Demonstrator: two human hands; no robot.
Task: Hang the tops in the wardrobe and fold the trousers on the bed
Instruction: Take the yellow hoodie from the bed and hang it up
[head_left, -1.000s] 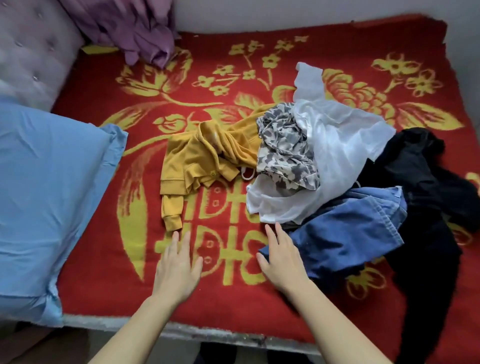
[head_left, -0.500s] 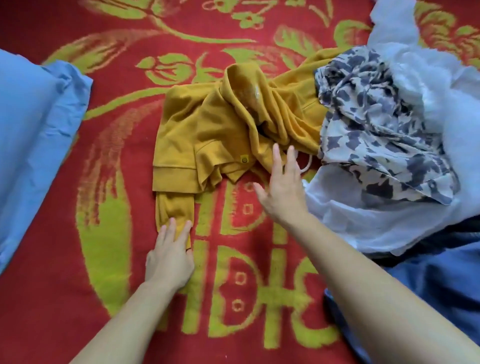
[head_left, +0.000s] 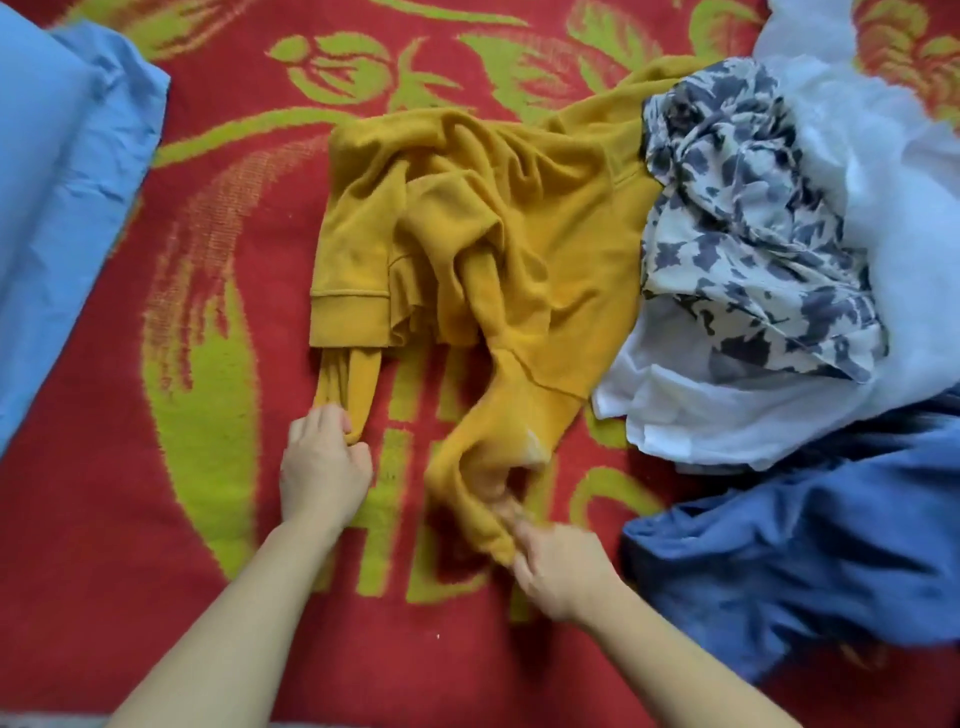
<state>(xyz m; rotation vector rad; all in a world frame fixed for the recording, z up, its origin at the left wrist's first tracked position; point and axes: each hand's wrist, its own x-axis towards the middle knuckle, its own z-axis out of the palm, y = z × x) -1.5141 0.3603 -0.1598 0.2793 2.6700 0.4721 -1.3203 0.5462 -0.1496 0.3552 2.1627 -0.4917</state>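
Observation:
A crumpled mustard-yellow top (head_left: 498, 244) lies in the middle of the red and yellow bed cover (head_left: 197, 519). My left hand (head_left: 324, 465) grips the end of its left sleeve near the bed's front. My right hand (head_left: 558, 569) pinches another part of the yellow fabric and holds it stretched toward me; that hand is blurred. Right of the yellow top lies a grey-and-white patterned garment (head_left: 748, 234) on a white garment (head_left: 883, 218). A blue denim garment (head_left: 810, 545) is bunched at the lower right.
A light blue pillow (head_left: 62, 197) lies at the left edge of the bed. The pile of clothes fills the right side. Bare red cover shows between my arms and at the lower left.
Both hands went from lying flat by the yellow top to gripping it. My right hand has drawn a part of the fabric toward me. The camera has moved closer.

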